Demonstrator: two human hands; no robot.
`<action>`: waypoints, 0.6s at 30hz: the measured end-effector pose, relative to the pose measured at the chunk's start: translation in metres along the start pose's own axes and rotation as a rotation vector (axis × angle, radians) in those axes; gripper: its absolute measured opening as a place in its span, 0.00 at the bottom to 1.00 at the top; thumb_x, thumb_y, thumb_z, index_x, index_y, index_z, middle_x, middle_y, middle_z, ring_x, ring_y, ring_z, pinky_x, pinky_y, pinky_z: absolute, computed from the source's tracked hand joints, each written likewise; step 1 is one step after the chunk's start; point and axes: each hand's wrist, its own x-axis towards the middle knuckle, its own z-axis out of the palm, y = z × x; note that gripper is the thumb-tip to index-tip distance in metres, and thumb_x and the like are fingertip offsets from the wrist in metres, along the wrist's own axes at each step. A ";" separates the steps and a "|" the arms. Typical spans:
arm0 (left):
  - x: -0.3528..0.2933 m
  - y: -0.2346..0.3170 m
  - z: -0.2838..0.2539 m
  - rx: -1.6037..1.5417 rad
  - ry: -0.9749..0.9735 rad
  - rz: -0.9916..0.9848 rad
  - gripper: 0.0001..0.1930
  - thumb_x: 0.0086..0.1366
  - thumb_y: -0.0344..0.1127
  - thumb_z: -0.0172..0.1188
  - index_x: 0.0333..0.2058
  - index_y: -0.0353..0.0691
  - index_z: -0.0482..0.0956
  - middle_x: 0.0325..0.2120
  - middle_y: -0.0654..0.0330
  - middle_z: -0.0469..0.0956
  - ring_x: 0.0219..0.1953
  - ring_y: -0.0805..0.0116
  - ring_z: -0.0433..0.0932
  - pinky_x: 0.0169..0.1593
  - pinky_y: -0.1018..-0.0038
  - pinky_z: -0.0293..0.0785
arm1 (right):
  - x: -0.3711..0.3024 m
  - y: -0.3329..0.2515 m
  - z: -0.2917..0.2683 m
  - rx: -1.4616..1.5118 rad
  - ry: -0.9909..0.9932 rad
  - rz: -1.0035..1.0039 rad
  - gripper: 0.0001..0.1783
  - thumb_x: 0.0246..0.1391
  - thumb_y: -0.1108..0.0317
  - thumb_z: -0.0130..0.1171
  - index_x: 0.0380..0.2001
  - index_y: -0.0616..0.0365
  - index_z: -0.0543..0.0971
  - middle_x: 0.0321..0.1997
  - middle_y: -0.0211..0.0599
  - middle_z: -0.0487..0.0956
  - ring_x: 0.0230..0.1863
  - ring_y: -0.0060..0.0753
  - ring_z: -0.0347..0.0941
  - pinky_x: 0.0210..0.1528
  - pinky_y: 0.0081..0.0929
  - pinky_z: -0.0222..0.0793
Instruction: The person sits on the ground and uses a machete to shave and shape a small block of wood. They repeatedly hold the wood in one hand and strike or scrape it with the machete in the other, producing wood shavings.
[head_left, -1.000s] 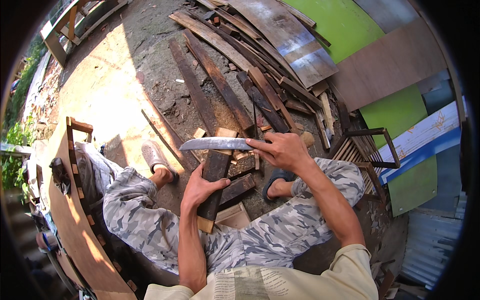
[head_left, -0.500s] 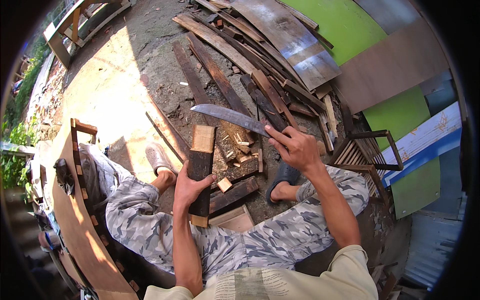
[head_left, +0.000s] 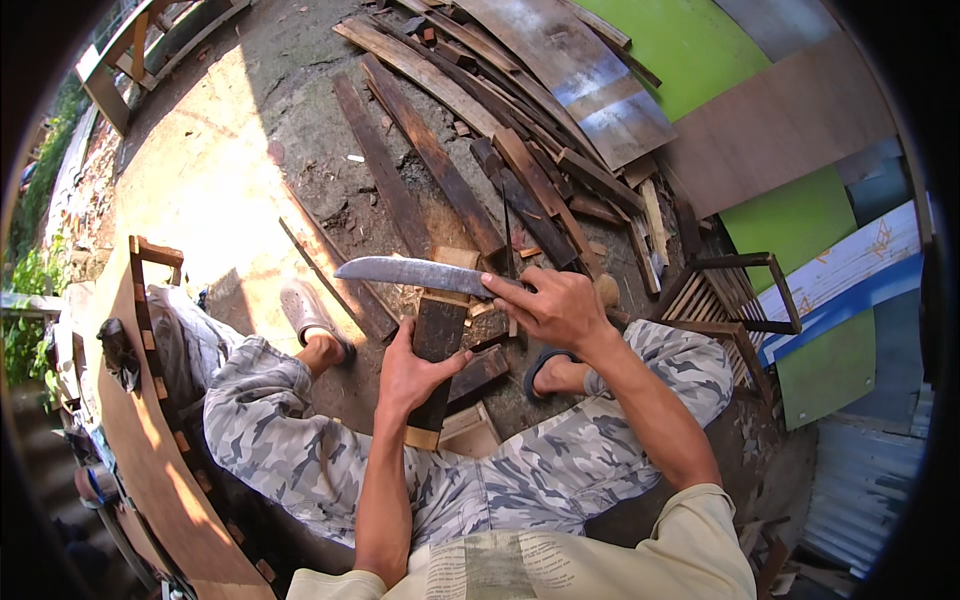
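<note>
While wood (head_left: 437,330) is held, sunlit ground (head_left: 195,190), piled planks (head_left: 530,172)

A pale yellow, short-sleeved cloth shirt (head_left: 610,562) is worn, marked at the front by a faded grey-green rectangle and flanked by blocks of small dark print. The legs are covered by loose, grey-and-white camouflage cloth trousers (head_left: 550,470). The left foot is shod in a dull mauve-brown, round-toed clog (head_left: 300,305), the right in a dark blue-grey clog (head_left: 534,383). The left hand (head_left: 412,373), right hand (head_left: 556,305) and forearms (head_left: 655,420) are uncovered.
</note>
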 end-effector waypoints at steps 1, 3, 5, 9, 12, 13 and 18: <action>0.000 -0.001 0.000 0.004 0.002 0.002 0.40 0.46 0.47 0.81 0.53 0.27 0.75 0.42 0.47 0.86 0.43 0.60 0.86 0.50 0.67 0.80 | 0.000 0.003 0.000 0.005 0.000 -0.009 0.24 0.59 0.55 0.67 0.60 0.30 0.81 0.25 0.29 0.70 0.23 0.33 0.76 0.22 0.33 0.70; 0.000 -0.004 0.000 0.012 0.006 0.005 0.42 0.45 0.47 0.81 0.53 0.27 0.74 0.43 0.46 0.85 0.44 0.60 0.86 0.51 0.67 0.79 | 0.001 0.009 0.000 0.016 -0.001 -0.028 0.24 0.59 0.54 0.67 0.59 0.29 0.82 0.24 0.29 0.70 0.22 0.33 0.75 0.22 0.33 0.69; 0.002 -0.008 -0.001 0.037 -0.005 0.004 0.43 0.44 0.48 0.81 0.54 0.26 0.74 0.44 0.46 0.85 0.46 0.59 0.85 0.53 0.66 0.79 | 0.002 0.011 0.000 0.010 -0.005 -0.026 0.23 0.59 0.53 0.67 0.58 0.28 0.82 0.24 0.28 0.69 0.21 0.33 0.75 0.22 0.33 0.69; 0.005 -0.017 -0.001 0.048 -0.031 -0.017 0.44 0.43 0.48 0.81 0.56 0.26 0.74 0.45 0.46 0.85 0.47 0.59 0.85 0.55 0.66 0.78 | 0.001 0.022 0.001 0.013 -0.024 -0.071 0.25 0.57 0.55 0.68 0.60 0.29 0.82 0.25 0.27 0.71 0.22 0.33 0.73 0.23 0.34 0.69; 0.001 -0.004 -0.002 0.015 -0.020 -0.055 0.44 0.43 0.46 0.81 0.56 0.27 0.74 0.45 0.49 0.85 0.46 0.63 0.84 0.54 0.68 0.78 | 0.003 0.026 -0.002 -0.023 -0.055 -0.081 0.24 0.59 0.55 0.67 0.59 0.30 0.82 0.26 0.27 0.73 0.23 0.34 0.74 0.23 0.35 0.70; -0.001 -0.011 -0.009 -0.038 -0.067 -0.055 0.44 0.43 0.45 0.81 0.56 0.28 0.75 0.44 0.50 0.85 0.46 0.64 0.83 0.54 0.69 0.77 | 0.002 0.033 -0.005 -0.059 -0.037 0.010 0.23 0.60 0.55 0.67 0.59 0.31 0.82 0.27 0.28 0.74 0.23 0.35 0.75 0.24 0.35 0.70; -0.012 -0.024 -0.054 -0.109 -0.050 -0.096 0.38 0.45 0.42 0.81 0.53 0.30 0.76 0.40 0.54 0.84 0.41 0.69 0.82 0.49 0.71 0.78 | -0.015 0.129 -0.048 -0.086 0.262 0.430 0.18 0.65 0.59 0.64 0.57 0.39 0.84 0.31 0.34 0.82 0.23 0.41 0.77 0.25 0.38 0.72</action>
